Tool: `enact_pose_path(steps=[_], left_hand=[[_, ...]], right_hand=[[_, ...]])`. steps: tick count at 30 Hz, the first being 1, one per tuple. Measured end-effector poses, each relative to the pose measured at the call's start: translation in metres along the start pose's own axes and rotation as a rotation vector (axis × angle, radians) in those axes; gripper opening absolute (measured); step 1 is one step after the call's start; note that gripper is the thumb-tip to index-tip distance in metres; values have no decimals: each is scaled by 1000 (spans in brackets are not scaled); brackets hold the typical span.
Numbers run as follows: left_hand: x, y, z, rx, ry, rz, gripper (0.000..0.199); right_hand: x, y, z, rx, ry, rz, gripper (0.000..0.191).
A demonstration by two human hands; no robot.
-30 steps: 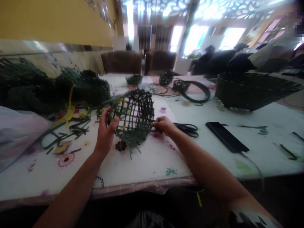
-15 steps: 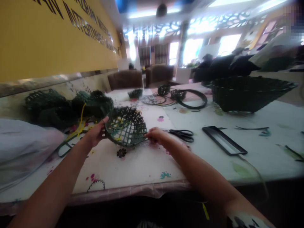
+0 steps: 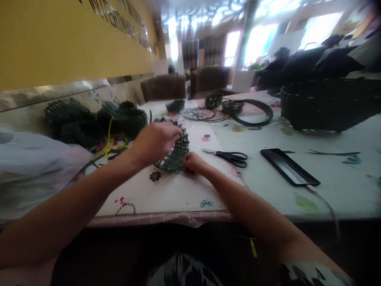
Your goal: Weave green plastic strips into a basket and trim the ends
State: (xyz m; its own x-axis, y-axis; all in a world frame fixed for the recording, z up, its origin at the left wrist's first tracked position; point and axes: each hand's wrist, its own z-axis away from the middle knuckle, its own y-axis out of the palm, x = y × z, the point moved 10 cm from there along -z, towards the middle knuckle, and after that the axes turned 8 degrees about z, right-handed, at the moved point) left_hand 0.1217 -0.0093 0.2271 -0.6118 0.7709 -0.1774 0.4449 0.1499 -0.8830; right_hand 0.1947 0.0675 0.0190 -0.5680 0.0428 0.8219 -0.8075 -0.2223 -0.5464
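A small dark green woven basket (image 3: 177, 153) with an open lattice rests tilted on the flowered tablecloth, its mouth facing me. My left hand (image 3: 159, 141) is across the basket's mouth and hides much of it. Its fingers are curled together near the upper right of the weave; what they pinch, if anything, is hidden. Low on the basket's right side, my right hand (image 3: 194, 162) is closed on its edge. Black-handled scissors (image 3: 232, 157) lie just right of that hand.
A phone (image 3: 288, 167) with a cable lies to the right, before a large dark basket (image 3: 330, 105). Coiled strips (image 3: 253, 113) and small baskets stand farther back. On the left are dark woven pieces (image 3: 74, 123), yellow strips (image 3: 108, 139) and a white bag (image 3: 38, 171).
My left hand has left the basket's left rim and come right, across its mouth. My right hand stays at the lower right side. The view has shifted slightly.
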Motion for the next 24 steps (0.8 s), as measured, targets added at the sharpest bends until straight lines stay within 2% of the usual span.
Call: enact_pose_path(steps=[4,6,8,10,12,14,18,20,24], left_hand=[[-25,58,36,116,-74,-55,29],[-17,84,57,176,-194,-202,30],[-4,108,75,304,-298,-332,26],[7,127,89,428,-345,-382,28],[14,138,97,502,-378,-385,32],[15,141,98,503,-367,-362,33],[9,132,75,312,-277,-356,30],[20,136,66,310,-347,-361,33],[48,154,68,437,-565,-295,39]], right_hand=[[-3,3,1,48,36,59,24],[-6,4,1,67,63,77,28],[-8,6,1,78,82,79,30],[-10,7,0,79,90,75,32],[-9,7,0,70,93,74,32],[-8,6,1,63,90,72,32],[-9,6,2,74,116,67,30],[-11,6,1,75,128,67,28],[-14,10,-4,90,121,33,28]])
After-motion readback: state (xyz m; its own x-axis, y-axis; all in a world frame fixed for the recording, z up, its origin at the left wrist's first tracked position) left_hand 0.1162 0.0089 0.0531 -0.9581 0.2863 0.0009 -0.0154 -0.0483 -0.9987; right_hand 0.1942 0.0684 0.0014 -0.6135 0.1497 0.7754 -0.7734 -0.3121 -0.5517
